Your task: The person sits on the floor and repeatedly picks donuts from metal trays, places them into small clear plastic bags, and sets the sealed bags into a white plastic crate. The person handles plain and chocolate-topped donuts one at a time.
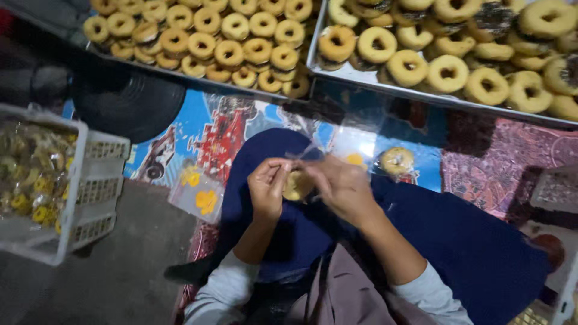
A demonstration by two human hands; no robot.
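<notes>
While held over lap, hands: left hand (267, 188), right hand (342, 188) pinch bagged doughnut (296, 185).

A small home bakery packing spot on the floor. Two metal trays (337, 72) heaped with ring doughnuts (447, 73) lie above a cartoon-printed mat (205, 138). Left of the mat stands a white plastic crate (90, 180) of bagged doughnuts.

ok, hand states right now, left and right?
Left hand: closed, pinching the clear bag around a doughnut.
Right hand: closed on the same bag's top edge.
</notes>
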